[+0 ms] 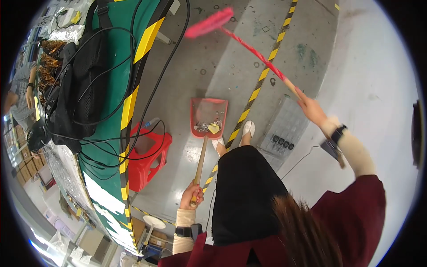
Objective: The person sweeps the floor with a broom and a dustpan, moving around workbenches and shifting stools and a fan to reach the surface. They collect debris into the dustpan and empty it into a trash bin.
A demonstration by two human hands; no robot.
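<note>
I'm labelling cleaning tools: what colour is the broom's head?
The broom's head is pinkish red, somewhat blurred; the head camera view shows it.

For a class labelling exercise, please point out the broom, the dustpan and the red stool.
Broom (253,51): head view, on the red part of its handle.
Dustpan (209,108): head view, on the bare upper part of its pan.
Red stool (138,170): head view, on its side.

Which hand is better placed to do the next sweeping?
Probably the right hand: it grips the red broom. The left hand seems less suited, being occupied with the long handle of the red dustpan.
</note>
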